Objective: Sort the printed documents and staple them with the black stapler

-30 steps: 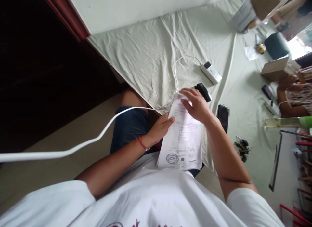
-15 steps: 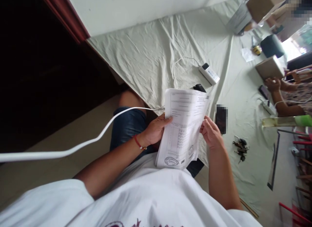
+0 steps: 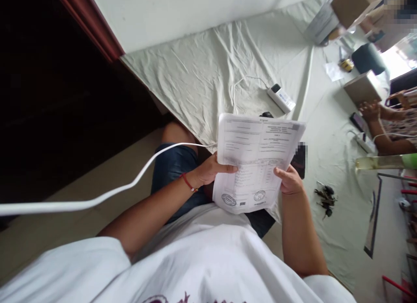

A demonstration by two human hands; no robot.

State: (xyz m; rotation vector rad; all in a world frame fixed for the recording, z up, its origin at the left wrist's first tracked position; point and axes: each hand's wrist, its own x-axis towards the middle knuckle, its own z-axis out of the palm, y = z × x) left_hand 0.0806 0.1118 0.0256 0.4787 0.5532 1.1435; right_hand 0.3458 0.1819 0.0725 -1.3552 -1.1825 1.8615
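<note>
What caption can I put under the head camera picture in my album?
Left hand and right hand hold stamped papers at a cloth-covered table.

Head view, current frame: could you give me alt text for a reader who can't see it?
A left hand and right hand hold printed, stamped papers by opposite sides. Beside them, a pale cloth bears a white power bank, a partly hidden dark phone and a bunch of keys.

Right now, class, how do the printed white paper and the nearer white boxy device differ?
The left hand and right hand hold the printed white paper; the nearer white boxy device lies on pale green cloth. The paper is broad and thin, the device small and thick. Both are mostly white.
</note>
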